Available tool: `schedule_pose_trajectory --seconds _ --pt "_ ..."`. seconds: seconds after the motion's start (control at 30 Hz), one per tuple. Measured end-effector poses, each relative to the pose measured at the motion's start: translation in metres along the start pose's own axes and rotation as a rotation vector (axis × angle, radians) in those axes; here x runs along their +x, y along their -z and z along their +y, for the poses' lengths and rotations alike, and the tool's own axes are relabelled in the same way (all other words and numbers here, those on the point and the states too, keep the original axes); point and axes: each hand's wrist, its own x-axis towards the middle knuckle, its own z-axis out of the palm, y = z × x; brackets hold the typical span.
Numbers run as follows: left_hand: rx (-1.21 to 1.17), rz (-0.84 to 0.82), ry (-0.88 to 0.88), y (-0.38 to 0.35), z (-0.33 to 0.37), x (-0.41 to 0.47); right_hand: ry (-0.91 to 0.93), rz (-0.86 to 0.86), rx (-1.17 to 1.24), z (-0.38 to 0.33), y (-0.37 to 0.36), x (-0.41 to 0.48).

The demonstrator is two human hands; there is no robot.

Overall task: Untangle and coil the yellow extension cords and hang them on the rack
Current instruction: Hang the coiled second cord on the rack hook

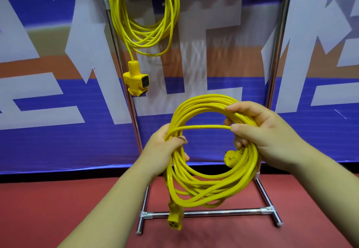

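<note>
Two hands steady one coiled yellow rubber-sheathed extension cord (202,193) before the chrome tube rack (276,53). The grip of the left hand (163,150) wraps the loops to keep them bundled. The grip of the right hand (266,131) pinches a crossing strand, likely to tuck it. Another yellow coil (144,42) already hangs on the rack's top bar.

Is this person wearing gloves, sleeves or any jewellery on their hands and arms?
No gloves: the left hand and right hand are uncovered, with short nails and no rings visible. The left forearm and right forearm are uncovered to the picture's edge; no sleeve, watch or wristband shows.
</note>
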Motion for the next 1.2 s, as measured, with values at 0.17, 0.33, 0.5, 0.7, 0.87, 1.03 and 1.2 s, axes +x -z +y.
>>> schedule_pose_trajectory --seconds 0.17,0.33,0.5,0.7,0.87,1.03,1.2 --pt "-0.071 -0.053 0.008 -0.001 -0.004 -0.006 -0.009 -0.024 -0.224 0.006 0.005 -0.004" --pt "0.019 -0.057 -0.063 0.003 -0.002 -0.006 0.035 -0.074 -0.449 0.011 0.007 -0.005" --pt "0.145 -0.134 -0.121 0.001 0.002 -0.009 0.081 -0.097 -0.706 0.015 0.003 -0.002" --pt "0.313 -0.162 -0.172 0.006 0.007 -0.015 0.110 -0.078 -0.788 0.022 0.000 0.003" --pt "0.376 -0.158 -0.157 0.011 0.006 -0.014 0.046 -0.058 -0.474 0.025 -0.006 0.005" --pt "0.314 -0.216 -0.084 0.019 0.001 -0.012 -0.020 -0.032 -0.274 0.024 -0.004 0.009" --pt "0.302 -0.275 -0.055 0.022 -0.010 -0.010 -0.041 0.090 -0.248 0.023 0.004 0.012"
